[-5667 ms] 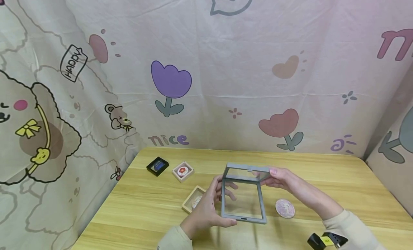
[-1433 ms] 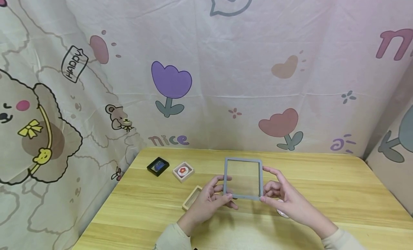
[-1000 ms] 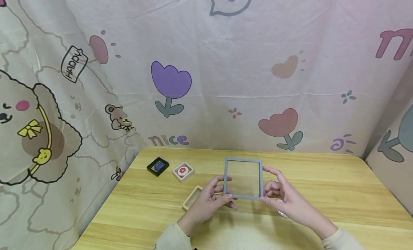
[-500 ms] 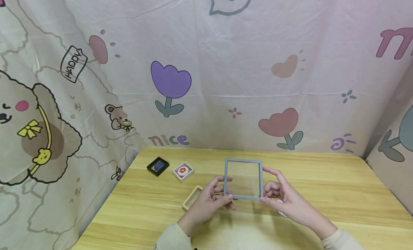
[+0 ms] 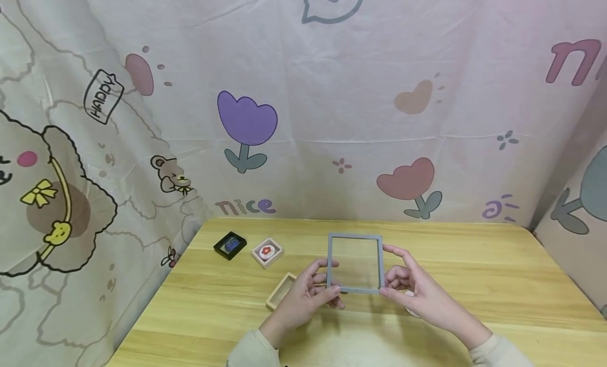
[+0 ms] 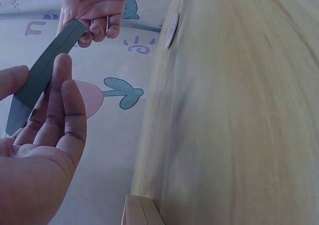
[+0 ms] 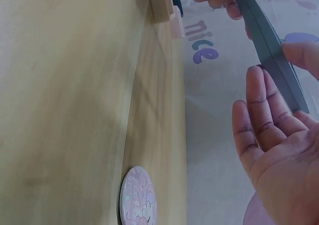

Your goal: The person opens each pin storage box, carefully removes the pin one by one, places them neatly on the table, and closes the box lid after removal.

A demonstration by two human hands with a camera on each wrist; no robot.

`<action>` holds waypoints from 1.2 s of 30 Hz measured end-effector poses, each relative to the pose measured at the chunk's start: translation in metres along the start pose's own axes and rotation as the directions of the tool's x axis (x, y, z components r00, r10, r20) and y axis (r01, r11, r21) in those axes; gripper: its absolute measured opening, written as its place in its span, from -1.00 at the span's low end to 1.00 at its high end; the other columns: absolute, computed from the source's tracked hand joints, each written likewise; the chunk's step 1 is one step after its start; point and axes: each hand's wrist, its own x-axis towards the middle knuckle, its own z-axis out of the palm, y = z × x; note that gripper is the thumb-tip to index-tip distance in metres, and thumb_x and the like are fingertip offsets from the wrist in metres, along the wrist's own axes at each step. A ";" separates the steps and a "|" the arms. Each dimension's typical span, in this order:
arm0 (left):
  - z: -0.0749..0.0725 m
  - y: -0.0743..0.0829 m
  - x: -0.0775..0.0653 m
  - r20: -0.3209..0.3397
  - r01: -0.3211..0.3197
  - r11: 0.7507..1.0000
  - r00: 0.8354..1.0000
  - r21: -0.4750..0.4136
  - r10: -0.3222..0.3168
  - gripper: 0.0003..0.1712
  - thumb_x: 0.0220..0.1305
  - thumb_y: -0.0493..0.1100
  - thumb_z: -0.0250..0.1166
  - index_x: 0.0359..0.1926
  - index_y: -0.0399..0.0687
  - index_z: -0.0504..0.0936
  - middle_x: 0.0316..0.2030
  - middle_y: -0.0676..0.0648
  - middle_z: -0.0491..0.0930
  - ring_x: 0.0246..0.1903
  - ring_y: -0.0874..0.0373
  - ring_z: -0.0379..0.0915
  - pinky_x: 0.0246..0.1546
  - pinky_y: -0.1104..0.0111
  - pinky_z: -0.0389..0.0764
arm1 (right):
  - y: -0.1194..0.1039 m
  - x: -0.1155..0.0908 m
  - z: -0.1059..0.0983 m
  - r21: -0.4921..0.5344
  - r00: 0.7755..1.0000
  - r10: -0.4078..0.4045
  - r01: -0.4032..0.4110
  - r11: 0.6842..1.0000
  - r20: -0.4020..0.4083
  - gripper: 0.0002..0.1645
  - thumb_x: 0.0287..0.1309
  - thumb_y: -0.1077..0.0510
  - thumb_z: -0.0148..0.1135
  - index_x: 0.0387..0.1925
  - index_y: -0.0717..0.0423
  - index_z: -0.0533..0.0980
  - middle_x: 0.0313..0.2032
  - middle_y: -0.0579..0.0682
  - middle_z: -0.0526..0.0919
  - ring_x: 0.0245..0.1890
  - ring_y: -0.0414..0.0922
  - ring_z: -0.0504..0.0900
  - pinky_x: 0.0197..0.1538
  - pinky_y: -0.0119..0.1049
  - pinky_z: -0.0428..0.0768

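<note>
A grey display frame (image 5: 354, 290) with a clear film window is held up over the table, its halves folded together. My left hand (image 5: 303, 290) pinches its lower left corner, thumb in front and fingers behind. At the lower right corner, my right hand (image 5: 419, 293) grips it, with the index finger along the side. Both wrist views show the grey frame edge-on between thumb and fingers. Beneath the right hand lies a round pinkish badge (image 7: 137, 197), mostly hidden in the head view. A light wooden box (image 5: 275, 294) is partly covered by the left hand.
At the back left of the wooden table (image 5: 474, 261) stand a small black case (image 5: 230, 245) with something blue inside and a small pale box (image 5: 258, 259) holding a round red-flower badge (image 5: 267, 252). A printed curtain (image 5: 322, 93) hangs behind and at the sides.
Several seconds ago the display frame was unfolded at its hinge; its halves now lie together, and the right hand has moved down to the lower corner. Over the last second only the head view shifts slightly.
</note>
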 end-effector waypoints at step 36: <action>0.010 -0.008 0.016 -0.018 0.121 0.992 0.993 0.023 -0.120 -0.37 0.56 -0.20 0.29 0.52 -0.08 0.29 0.03 -0.42 0.70 -0.30 0.17 0.76 -0.03 0.27 0.83 | 0.001 0.012 -0.014 -0.485 0.994 -0.012 -0.044 0.873 -0.110 0.52 -0.18 -0.15 0.80 0.68 0.07 0.08 0.48 0.17 0.31 0.39 0.28 0.51 0.30 0.38 0.61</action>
